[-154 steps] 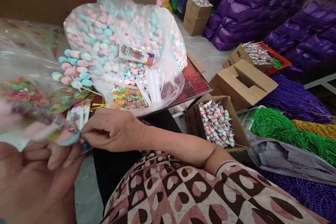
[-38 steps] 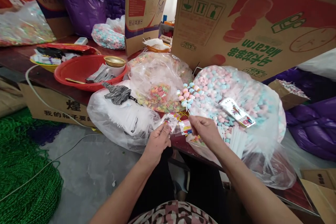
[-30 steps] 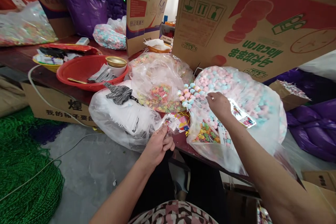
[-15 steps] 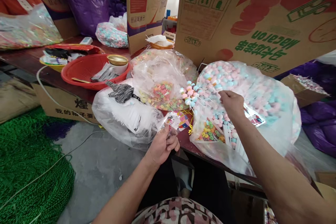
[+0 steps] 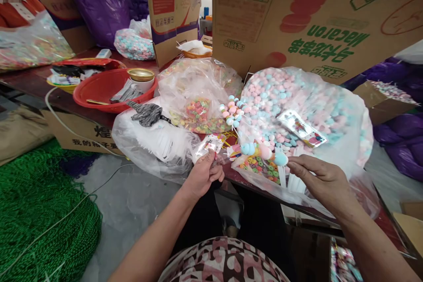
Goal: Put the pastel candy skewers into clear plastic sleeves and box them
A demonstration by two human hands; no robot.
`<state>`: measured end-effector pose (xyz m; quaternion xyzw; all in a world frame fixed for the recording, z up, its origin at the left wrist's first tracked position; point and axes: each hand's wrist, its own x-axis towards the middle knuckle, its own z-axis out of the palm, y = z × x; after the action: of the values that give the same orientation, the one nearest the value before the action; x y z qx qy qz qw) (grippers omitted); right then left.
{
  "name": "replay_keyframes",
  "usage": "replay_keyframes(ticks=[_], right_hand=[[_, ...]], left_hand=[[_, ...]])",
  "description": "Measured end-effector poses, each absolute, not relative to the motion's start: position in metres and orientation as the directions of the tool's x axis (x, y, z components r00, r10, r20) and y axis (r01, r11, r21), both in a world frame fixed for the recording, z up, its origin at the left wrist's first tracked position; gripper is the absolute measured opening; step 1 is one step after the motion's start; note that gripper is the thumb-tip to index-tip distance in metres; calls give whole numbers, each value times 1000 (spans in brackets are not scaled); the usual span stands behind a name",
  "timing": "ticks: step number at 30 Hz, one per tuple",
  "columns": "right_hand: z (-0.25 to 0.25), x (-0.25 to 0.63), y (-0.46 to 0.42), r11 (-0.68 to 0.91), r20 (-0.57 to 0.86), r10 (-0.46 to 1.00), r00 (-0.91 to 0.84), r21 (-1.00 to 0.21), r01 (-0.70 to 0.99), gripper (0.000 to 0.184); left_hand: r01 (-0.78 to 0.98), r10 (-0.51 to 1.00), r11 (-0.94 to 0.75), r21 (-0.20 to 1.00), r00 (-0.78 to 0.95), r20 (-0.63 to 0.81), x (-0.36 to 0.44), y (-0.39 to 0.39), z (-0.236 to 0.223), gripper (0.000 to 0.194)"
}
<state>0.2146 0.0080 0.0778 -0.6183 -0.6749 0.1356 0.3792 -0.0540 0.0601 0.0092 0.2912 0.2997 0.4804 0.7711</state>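
My left hand (image 5: 206,174) is closed in a pinch on a small clear printed bag (image 5: 211,143) just above the table's front edge. My right hand (image 5: 319,180) grips the end of a candy skewer (image 5: 264,152), threaded with pale blue and pink pieces and smaller rings. The skewer lies almost level, its far end pointing left at a colourful printed part beside the small bag; I cannot tell whether it is inside. Behind it, a large clear sack of pink and blue candies (image 5: 274,97) carries a pile of printed packets (image 5: 302,128). Several candy skewers (image 5: 233,112) stand bunched left of the sack.
Ring candies (image 5: 259,169) and white sticks (image 5: 297,183) lie at the sack's front. Left are a bag of white sticks (image 5: 158,143) with a grey glove (image 5: 147,114) and a red basin (image 5: 82,92). Cardboard boxes (image 5: 251,22) wall the back; green netting (image 5: 49,211) covers floor.
My right hand has come down and toward me from over the candy sack, and a skewer now shows in it. My left hand stays on the small bag. The view has shifted slightly.
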Motion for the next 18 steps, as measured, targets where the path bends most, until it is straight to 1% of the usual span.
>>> replay_keyframes(ticks=[3,5,12,16,18], right_hand=[[76,226,1,227,353,936,-2,-598,768,27],[76,232,-5,255,354,934,-40,-586,769,26],[67,241,-18,289,339,937,-81,-624,726,30],[55,247,-23,308,393,918,-50,-629,714,26],[49,250,-26,326,430,902,-43,-612,721,23]], left_hand=[[-512,917,349,785,361,-173,-52,58,6,51],[-464,917,329,823,366,-161,-50,57,6,50],[-273,927,222,936,356,-115,-44,56,12,51],[-120,910,170,978,401,-109,-46,56,18,52],[-80,905,147,986,412,-102,-47,56,22,53]])
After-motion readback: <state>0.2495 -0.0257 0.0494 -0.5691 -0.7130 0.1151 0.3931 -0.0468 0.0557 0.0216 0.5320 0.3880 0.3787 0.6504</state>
